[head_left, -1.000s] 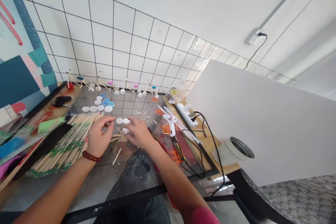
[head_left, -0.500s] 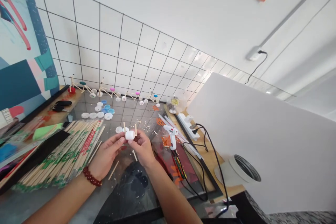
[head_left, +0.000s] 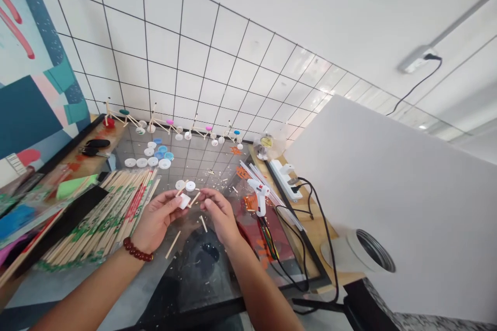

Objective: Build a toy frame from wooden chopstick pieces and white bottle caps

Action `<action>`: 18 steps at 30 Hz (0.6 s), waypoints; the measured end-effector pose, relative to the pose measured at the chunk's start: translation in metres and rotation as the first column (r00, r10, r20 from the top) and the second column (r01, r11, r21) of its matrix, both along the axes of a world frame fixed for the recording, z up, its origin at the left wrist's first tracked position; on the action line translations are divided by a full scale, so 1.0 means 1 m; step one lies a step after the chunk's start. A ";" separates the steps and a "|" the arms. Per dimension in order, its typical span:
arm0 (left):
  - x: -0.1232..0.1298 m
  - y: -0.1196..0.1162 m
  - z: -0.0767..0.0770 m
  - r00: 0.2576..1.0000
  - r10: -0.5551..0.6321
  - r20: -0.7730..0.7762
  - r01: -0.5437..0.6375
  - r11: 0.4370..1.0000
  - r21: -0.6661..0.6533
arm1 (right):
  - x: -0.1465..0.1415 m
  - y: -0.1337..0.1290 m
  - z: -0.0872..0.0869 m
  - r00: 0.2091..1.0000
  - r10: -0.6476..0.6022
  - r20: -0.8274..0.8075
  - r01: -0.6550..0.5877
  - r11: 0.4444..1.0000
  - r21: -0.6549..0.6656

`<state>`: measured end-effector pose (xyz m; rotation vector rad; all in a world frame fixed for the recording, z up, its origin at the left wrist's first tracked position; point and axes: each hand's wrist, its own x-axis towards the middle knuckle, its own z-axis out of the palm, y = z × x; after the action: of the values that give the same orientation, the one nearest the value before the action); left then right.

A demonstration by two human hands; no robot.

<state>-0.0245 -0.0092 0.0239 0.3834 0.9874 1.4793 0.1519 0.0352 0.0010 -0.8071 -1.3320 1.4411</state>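
My left hand (head_left: 160, 217) is closed around a small white cylindrical piece (head_left: 184, 200), perhaps a bottle cap, pinched between thumb and fingers. Two short wooden sticks are attached to it; one wooden stick (head_left: 194, 199) points toward my right hand. Just right of the piece, my right hand (head_left: 219, 214) has its fingers curled and thumb near the index fingertip; what it pinches, if anything, is too small to make out. Two white caps (head_left: 190, 185) lie on the dark glassy tabletop beyond my hands. Loose stick pieces (head_left: 204, 224) lie below them.
Bundled chopsticks (head_left: 101, 217) lie at left. White and blue caps (head_left: 164, 164) sit farther back, near small stick-and-cap models (head_left: 190, 132) along the grid. A white glue gun (head_left: 260, 196), glue sticks (head_left: 272, 194), a power strip (head_left: 285, 180) and black cables (head_left: 316, 217) occupy the right.
The white piece has tilted and shifted slightly left in my left hand. My right hand, which was holding it too, has moved right, off it. The view has turned slightly.
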 end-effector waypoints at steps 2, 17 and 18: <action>-0.001 0.001 -0.001 1.000 0.007 -0.031 -0.007 1.000 -0.011 | 0.000 0.000 0.002 0.999 -0.034 0.001 0.034 0.998 -0.051; -0.003 0.004 -0.016 0.982 -0.181 -0.044 0.174 0.976 -0.133 | -0.004 0.001 0.001 0.986 -0.109 0.127 0.126 0.984 -0.129; -0.003 0.003 -0.017 0.982 -0.186 -0.043 0.178 0.974 -0.142 | -0.004 0.001 0.000 0.984 -0.116 0.136 0.134 0.983 -0.129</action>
<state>-0.0272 -0.0058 0.0067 0.4063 1.0640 1.2335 0.1478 0.0366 0.0014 -1.0717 -1.2625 1.4126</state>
